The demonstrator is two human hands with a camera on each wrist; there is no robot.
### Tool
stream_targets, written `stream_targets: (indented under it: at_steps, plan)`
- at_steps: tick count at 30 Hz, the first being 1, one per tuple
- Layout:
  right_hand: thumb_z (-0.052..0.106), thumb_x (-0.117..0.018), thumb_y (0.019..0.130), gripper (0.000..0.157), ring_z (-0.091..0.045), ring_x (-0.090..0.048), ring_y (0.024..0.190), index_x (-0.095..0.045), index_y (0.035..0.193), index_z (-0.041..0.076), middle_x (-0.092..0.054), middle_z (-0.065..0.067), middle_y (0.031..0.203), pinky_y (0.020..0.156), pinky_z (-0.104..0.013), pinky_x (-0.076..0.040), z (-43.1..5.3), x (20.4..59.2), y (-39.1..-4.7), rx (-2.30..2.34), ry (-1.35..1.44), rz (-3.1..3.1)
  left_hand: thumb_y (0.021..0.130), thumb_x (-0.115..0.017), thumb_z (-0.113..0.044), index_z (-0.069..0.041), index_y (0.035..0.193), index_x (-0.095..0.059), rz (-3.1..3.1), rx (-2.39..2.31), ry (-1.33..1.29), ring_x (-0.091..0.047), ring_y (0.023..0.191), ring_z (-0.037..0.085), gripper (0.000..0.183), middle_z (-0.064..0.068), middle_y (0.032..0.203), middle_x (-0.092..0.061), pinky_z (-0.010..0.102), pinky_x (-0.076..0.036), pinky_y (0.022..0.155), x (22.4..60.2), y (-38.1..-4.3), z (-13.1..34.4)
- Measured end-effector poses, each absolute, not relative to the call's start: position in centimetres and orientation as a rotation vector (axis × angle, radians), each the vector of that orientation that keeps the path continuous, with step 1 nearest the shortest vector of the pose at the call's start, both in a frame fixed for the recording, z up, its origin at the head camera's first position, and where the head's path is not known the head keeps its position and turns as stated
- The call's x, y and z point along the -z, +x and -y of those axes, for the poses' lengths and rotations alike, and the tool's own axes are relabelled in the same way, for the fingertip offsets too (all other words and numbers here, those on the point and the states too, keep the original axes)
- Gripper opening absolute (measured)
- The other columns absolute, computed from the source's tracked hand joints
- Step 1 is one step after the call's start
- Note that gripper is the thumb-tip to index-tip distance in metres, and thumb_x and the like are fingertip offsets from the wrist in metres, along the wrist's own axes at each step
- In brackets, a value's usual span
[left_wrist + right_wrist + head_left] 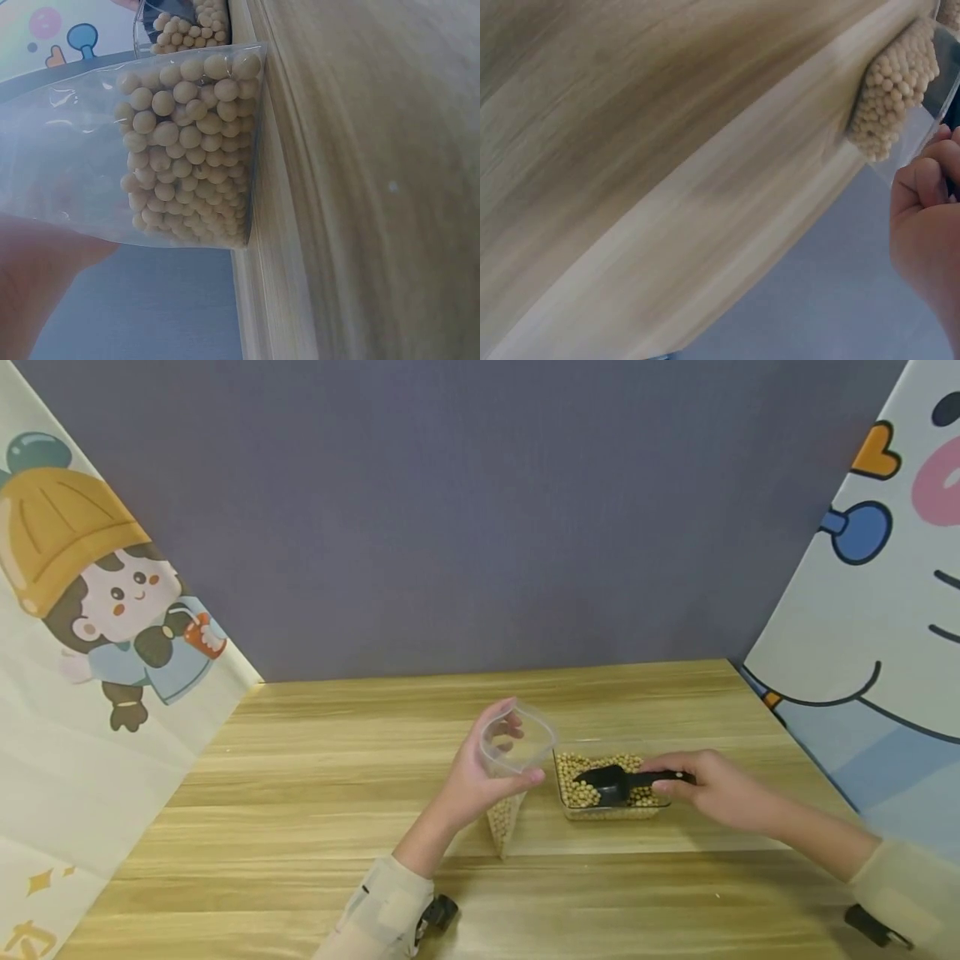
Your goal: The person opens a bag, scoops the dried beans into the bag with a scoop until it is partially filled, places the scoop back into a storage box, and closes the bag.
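So the clear plastic bag (pixel 504 827) was just below the middle of the frame, mouth gaping up at the ceiling, with a good load of pale round beans (pixel 187 154) packed in its lower part. The person's left grip (pixel 476 781) was curled around the upper part of it, thumb on the near side and fingers on the far side. From the left wrist view, the bag's bottom looked like it was down on the wood-look counter (pixel 337 777).

Just right of the bag sat a clear container (pixel 611 814), also full of those beans. A black scoop (pixel 613 785) lay in it, with beans around its front end, and its handle pointed right, where the right grip (pixel 712 785) had it pinched between thumb and fingers.

Pale sleeves (pixel 386 902) came in from the bottom and lower right. Behind everything was a plain grey-blue panel (pixel 480 527), with a cartoon kid in a yellow hat (pixel 135 585) on the left panel and a big white cartoon character (pixel 825 652) filling the right side.
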State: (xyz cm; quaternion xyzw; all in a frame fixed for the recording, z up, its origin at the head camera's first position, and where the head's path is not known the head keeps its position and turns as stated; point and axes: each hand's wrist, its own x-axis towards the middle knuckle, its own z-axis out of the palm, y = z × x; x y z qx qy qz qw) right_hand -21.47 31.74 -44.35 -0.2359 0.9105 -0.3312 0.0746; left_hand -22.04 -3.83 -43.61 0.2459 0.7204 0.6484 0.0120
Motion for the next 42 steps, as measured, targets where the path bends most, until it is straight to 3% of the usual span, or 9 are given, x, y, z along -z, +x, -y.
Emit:
stream_targets:
  at_steps: [2, 5, 8, 15, 16, 21, 28, 33, 42]
  plan:
    - [0.019, -0.066, 0.105, 0.037, 0.002, -0.039, 0.058, -0.069, 0.137, 0.001, -0.073, -0.024, 0.130, 0.061, -0.024, -0.044, -32.1, 44.4, -21.5, 1.032, -0.700, -2.730, 0.081, -0.092, -0.020, -0.014, 0.163, -0.036, -2.241, -2.030, 0.764, -0.051, 0.136, 0.036, 0.100, 0.020, 0.143, -0.052, 0.059, -0.041, 0.125, 43.6, -22.0, 3.8]
    - [0.016, -0.063, 0.106, 0.038, -0.002, -0.025, 0.050, -0.065, 0.140, -0.003, -0.072, -0.014, 0.102, 0.052, -0.027, -0.038, -32.8, 44.5, -21.4, 1.085, -0.658, -2.715, 0.080, -0.091, -0.016, -0.014, 0.163, -0.037, -2.243, -2.040, 0.759, -0.052, 0.135, 0.036, 0.099, 0.020, 0.143, -0.053, 0.058, -0.042, 0.125, 43.7, -22.1, 3.7]
    - [0.016, -0.062, 0.107, 0.040, -0.002, -0.023, 0.050, -0.063, 0.142, -0.004, -0.052, -0.001, 0.078, 0.051, -0.027, -0.036, -33.4, 44.6, -21.4, 1.110, -0.615, -2.706, 0.080, -0.091, -0.013, -0.013, 0.163, -0.037, -2.244, -2.049, 0.751, -0.053, 0.135, 0.035, 0.099, 0.020, 0.143, -0.054, 0.057, -0.043, 0.125, 43.8, -22.1, 3.7]
    - [0.019, -0.058, 0.110, 0.045, -0.003, -0.024, 0.050, -0.057, 0.147, -0.007, -0.035, 0.009, 0.062, 0.049, -0.032, -0.036, -34.4, 45.1, -21.4, 1.264, -0.537, -2.605, 0.080, -0.090, -0.014, -0.014, 0.163, -0.036, -2.244, -2.035, 0.750, -0.052, 0.135, 0.035, 0.099, 0.019, 0.143, -0.054, 0.056, -0.043, 0.125, 43.8, -22.1, 3.7]
    - [0.020, -0.057, 0.110, 0.046, -0.003, -0.025, 0.050, -0.056, 0.148, -0.007, -0.026, 0.010, 0.059, 0.047, -0.032, -0.036, -34.4, 45.1, -21.4, 1.289, -0.520, -2.584, 0.080, -0.091, -0.015, -0.014, 0.163, -0.036, -2.242, -2.034, 0.753, -0.052, 0.135, 0.035, 0.099, 0.020, 0.143, -0.054, 0.057, -0.043, 0.125, 43.8, -22.1, 3.7]
    - [0.022, -0.056, 0.111, 0.048, -0.006, -0.025, 0.048, -0.054, 0.150, -0.006, -0.029, 0.010, 0.058, 0.041, -0.031, -0.035, -34.3, 44.3, -21.6, 1.360, -0.478, -2.545, 0.080, -0.090, -0.014, -0.014, 0.163, -0.036, -2.244, -2.033, 0.750, -0.052, 0.136, 0.035, 0.099, 0.020, 0.143, -0.054, 0.056, -0.043, 0.125, 43.8, -22.1, 3.7]
    - [0.022, -0.055, 0.112, 0.049, -0.020, -0.016, 0.050, -0.051, 0.152, -0.006, -0.026, 0.007, 0.059, 0.044, -0.038, -0.027, -34.0, 41.3, -22.3, 1.427, -0.453, -2.540, 0.080, -0.090, -0.014, -0.014, 0.163, -0.036, -2.253, -2.023, 0.744, -0.052, 0.137, 0.033, 0.099, 0.019, 0.144, -0.054, 0.055, -0.043, 0.125, 43.7, -22.1, 3.7]
    - [0.032, -0.056, 0.111, 0.047, -0.013, -0.016, 0.049, -0.057, 0.150, 0.005, -0.025, 0.008, 0.057, 0.041, -0.036, -0.028, -33.4, 38.6, -22.8, 1.302, -0.460, -2.682, 0.080, -0.089, -0.013, -0.014, 0.163, -0.036, -2.257, -2.019, 0.737, -0.051, 0.138, 0.033, 0.098, 0.018, 0.144, -0.053, 0.054, -0.043, 0.125, 43.7, -22.1, 3.7]
    - [0.030, -0.056, 0.111, 0.044, -0.008, -0.021, 0.046, -0.060, 0.149, 0.008, -0.028, 0.007, 0.056, 0.041, -0.035, -0.033, -31.3, 34.3, -23.6, 1.199, -0.555, -2.768, 0.080, -0.089, -0.012, -0.014, 0.163, -0.037, -2.249, -2.028, 0.740, -0.051, 0.137, 0.034, 0.098, 0.019, 0.144, -0.053, 0.055, -0.043, 0.125, 43.8, -22.1, 3.7]
